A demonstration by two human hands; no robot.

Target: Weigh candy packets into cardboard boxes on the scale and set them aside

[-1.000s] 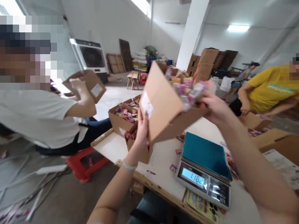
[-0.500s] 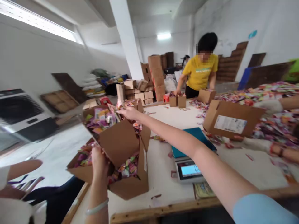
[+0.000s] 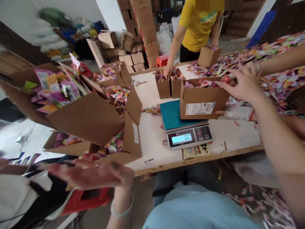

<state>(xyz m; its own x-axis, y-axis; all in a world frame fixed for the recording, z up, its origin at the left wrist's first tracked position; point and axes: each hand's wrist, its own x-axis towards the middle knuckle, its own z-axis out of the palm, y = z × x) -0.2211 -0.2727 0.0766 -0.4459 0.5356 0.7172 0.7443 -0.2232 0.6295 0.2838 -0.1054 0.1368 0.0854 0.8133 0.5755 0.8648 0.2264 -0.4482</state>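
Note:
My left hand (image 3: pixel 92 175), with a pale bangle at the wrist, is low at the left, fingers stretched out and blurred, holding nothing. Just above it, a carton full of small colourful packets (image 3: pixel 83 119) rests tilted on other filled cartons. My right hand (image 3: pixel 245 81) has its fingers spread beside the upper right edge of a labelled carton (image 3: pixel 202 98); I cannot tell whether it touches. A co-worker's gloved hand (image 3: pixel 238 113) is at that carton's lower right corner. The carton is over the teal plate of a scale (image 3: pixel 170 114), whose display reads 0.0.
A co-worker in a yellow shirt (image 3: pixel 199 28) reaches into small cartons (image 3: pixel 163 89) across the table. Loose packets (image 3: pixel 281 51) are heaped on the right. A patterned phone-like item (image 3: pixel 197 151) lies under the scale's front. A red stool (image 3: pixel 88 198) stands below my left hand.
Both my hands have left the packet-filled carton on the left. My right hand has swung right to the labelled carton, which has moved left over the scale. The view has tipped down.

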